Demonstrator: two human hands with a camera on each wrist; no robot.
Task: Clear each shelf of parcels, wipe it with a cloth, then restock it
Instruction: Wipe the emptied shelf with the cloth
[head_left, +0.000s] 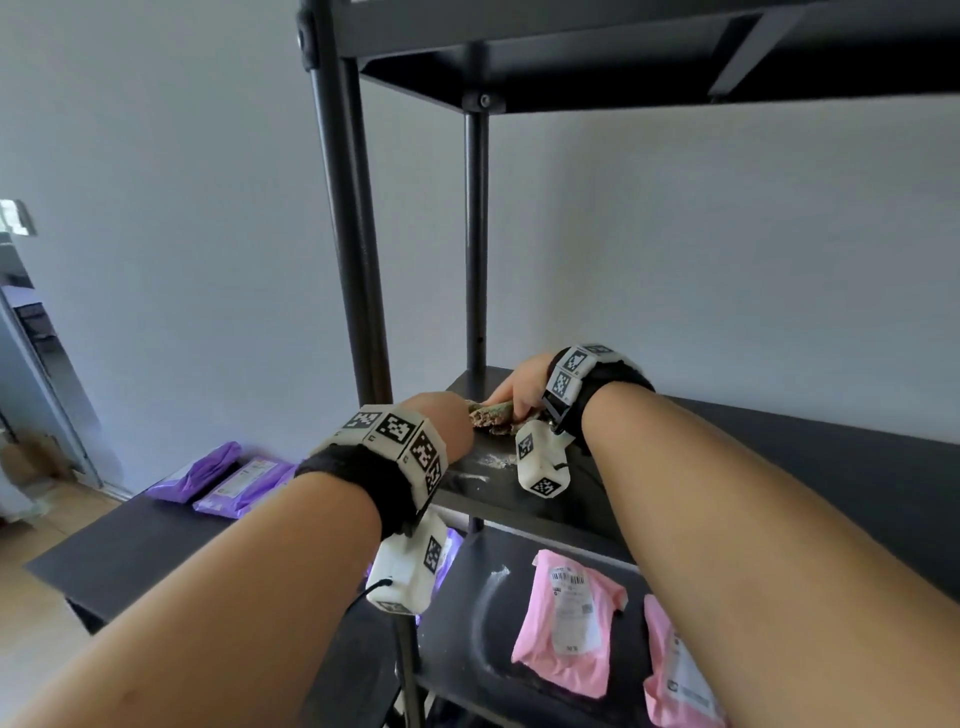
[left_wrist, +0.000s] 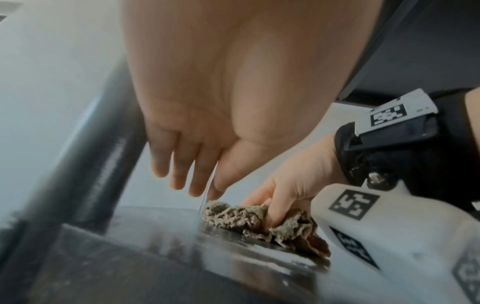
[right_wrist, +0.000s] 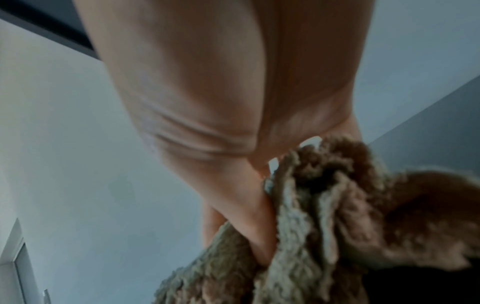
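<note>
Two hands at the left end of a black shelf (head_left: 779, 441), close together beside the rear upright post (head_left: 476, 234). Right hand (head_left: 524, 387) clamped on a crumpled brown-green cloth (head_left: 493, 415), thumb and fingers (left_wrist: 279, 207) curled into the fabric, cloth pressed flat to the shelf top. Left hand (head_left: 441, 415) just beside the cloth, fingers (left_wrist: 179, 164) straight and loose, gripping nothing. Pale streaks on the board near the cloth. Thick front post (head_left: 353, 260) crowding in at the left. One level down, two pink parcels (head_left: 571, 618) lying flat, the second partly hidden behind the right forearm. Well off to the left, purple parcels (head_left: 244, 478) on a low dark surface (head_left: 130, 551).
</note>
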